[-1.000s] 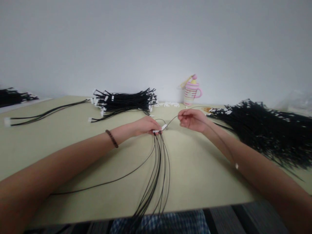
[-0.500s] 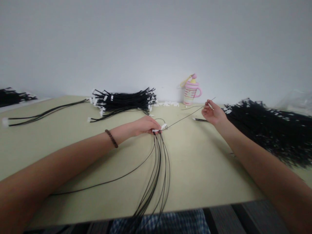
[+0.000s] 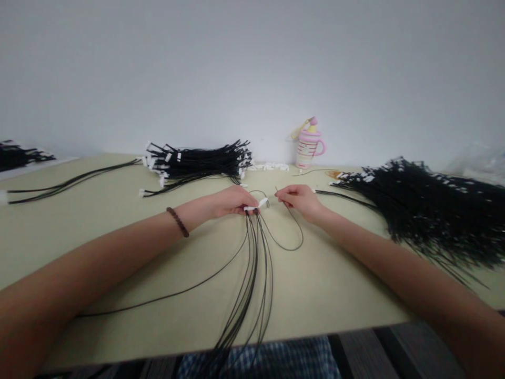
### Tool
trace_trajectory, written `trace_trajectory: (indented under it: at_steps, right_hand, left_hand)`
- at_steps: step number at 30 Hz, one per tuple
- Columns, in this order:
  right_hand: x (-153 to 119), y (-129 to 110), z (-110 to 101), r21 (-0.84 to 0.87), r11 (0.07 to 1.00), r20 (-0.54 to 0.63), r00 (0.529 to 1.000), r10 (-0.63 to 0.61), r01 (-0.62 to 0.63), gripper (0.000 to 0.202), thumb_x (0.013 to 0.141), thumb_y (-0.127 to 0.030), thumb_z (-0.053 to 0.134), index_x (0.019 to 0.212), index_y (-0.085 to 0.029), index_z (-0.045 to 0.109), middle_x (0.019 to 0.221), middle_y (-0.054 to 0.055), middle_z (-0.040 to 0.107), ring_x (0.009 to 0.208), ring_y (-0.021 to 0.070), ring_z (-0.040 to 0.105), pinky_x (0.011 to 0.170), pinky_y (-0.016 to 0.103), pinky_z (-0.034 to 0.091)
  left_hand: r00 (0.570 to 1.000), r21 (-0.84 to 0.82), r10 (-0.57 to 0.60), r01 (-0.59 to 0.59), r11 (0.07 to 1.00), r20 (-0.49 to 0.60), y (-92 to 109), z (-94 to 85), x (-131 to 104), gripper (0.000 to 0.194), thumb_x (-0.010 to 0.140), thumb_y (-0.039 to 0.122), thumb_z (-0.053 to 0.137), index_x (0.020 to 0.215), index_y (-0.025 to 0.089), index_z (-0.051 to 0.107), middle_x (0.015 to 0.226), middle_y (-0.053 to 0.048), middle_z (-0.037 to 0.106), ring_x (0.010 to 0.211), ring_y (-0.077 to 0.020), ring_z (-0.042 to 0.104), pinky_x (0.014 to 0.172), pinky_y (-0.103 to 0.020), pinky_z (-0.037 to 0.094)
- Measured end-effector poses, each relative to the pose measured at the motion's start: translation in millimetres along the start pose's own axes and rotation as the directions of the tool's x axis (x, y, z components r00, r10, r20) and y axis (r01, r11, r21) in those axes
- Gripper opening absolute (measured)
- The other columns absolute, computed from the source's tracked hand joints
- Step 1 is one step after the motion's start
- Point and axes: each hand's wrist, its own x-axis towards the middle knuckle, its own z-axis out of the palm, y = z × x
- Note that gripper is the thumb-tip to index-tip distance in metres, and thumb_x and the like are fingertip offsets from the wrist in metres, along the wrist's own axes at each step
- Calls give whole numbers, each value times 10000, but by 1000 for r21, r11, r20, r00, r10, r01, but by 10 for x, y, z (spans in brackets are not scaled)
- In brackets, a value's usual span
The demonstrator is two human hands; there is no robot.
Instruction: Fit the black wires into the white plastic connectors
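L hand (image 3: 235, 201), ctr of frame, has its thumb & fingers pinched shut on the white connectors (image 3: 251, 208); these poke out at the fingertips, one lying flat-ish, one slanting up to the R; black wires (image 3: 252, 263) hang from them & fan down to the bottom edge, w/ one curving off to lower L; R hand (image 3: 299, 201), just R of ctr, has thumb & forefinger closed on a thin wire (image 3: 302, 237), its end sticking up a bit past the fingertips; that wire sags in a loop betw. the two hands, which are near each other but apart; R hand's other fingers are curled in, how tightly I can't tell.

L hand's fingertips are partly hidden behind/under the connectors; the exact no. of wires is hard to make out where they bunch; their lower ends run off the frame over a checked cloth (image 3: 276, 358), bottom ctr; the lower-L wire goes out of sight by the L forearm; the big black wire pile (image 3: 430, 210), R side, is cut off by the R edge; the dark bundle (image 3: 21, 155), far L, is cut off too; clear plastic (image 3: 483, 163), upper R, is blurry; small orange-brown item (image 3: 333, 174) by the pile, too small to ID.
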Motion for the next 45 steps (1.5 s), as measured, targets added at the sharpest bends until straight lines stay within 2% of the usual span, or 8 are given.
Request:
trace_trajectory:
  at_steps: [2, 5, 13, 23, 32, 38, 45]
  right_hand:
    - [-75, -20, 106, -74, 997, 35, 999, -11, 14, 248, 618, -316, 633, 713, -86, 637, 543, -5, 528, 461, 52, 390, 443, 199, 291]
    - [-131, 5, 152, -147, 989, 37, 999, -27, 32, 253, 618, -322, 625, 718, -90, 639, 537, -4, 531, 472, 61, 406, 452, 198, 294]
    - [-126, 67, 119, -233, 967, -14, 994, -105, 99, 121, 623, -237, 553, 577, -126, 538, 504, -24, 480, 473, 65, 393, 442, 190, 279]
    - [-112, 84, 136, -265, 959, 22, 995, -100, 102, 131, 615, -252, 552, 575, -128, 544, 504, -25, 480, 474, 68, 389, 450, 193, 275]
    - [-97, 98, 147, -343, 930, 61, 991, -123, 136, 159, 661, -263, 518, 598, -126, 569, 525, -10, 503, 495, 77, 410, 466, 197, 286]
    - [-139, 54, 170, -462, 855, 131, 971, -198, 237, 174, 701, -237, 468, 587, -130, 545, 521, -25, 473, 514, 75, 404, 491, 197, 273]
    - [-145, 53, 165, -466, 833, 177, 954, -241, 297, 189, 747, -229, 433, 589, -143, 489, 537, -39, 427, 537, 76, 387, 513, 202, 265]
  left_hand:
    - [1000, 3, -1, 1, 1000, -11, 19, 20, -15, 135, 604, 181, 637, 645, 54, 661, 583, -50, 593, 513, -80, 486, 477, -190, 351]
    - [999, -13, -9, 9, 1000, -32, 51, 49, -44, 120, 607, 171, 632, 628, 55, 657, 548, -39, 575, 501, -77, 475, 483, -192, 353]
    - [1000, -16, 7, -7, 1000, -3, 11, 9, -15, 145, 606, 192, 651, 648, 53, 658, 592, -46, 593, 533, -79, 497, 504, -191, 368]
    - [1000, 21, 16, -15, 1000, -21, 39, 43, -36, 169, 595, 221, 651, 635, 57, 654, 559, -37, 580, 513, -79, 478, 477, -187, 347]
    - [999, 19, 42, -42, 999, 7, -21, -6, 6, 157, 606, 209, 655, 655, 59, 661, 578, -37, 586, 517, -73, 486, 483, -186, 353]
    - [998, 43, 61, -61, 997, 10, -20, -2, 5, 172, 615, 213, 645, 674, 53, 664, 588, -44, 588, 518, -74, 483, 485, -190, 350]
    - [998, 100, 67, -66, 993, 0, -31, -12, 20, 196, 610, 237, 635, 685, 58, 661, 561, -33, 561, 501, -77, 459, 457, -198, 308]
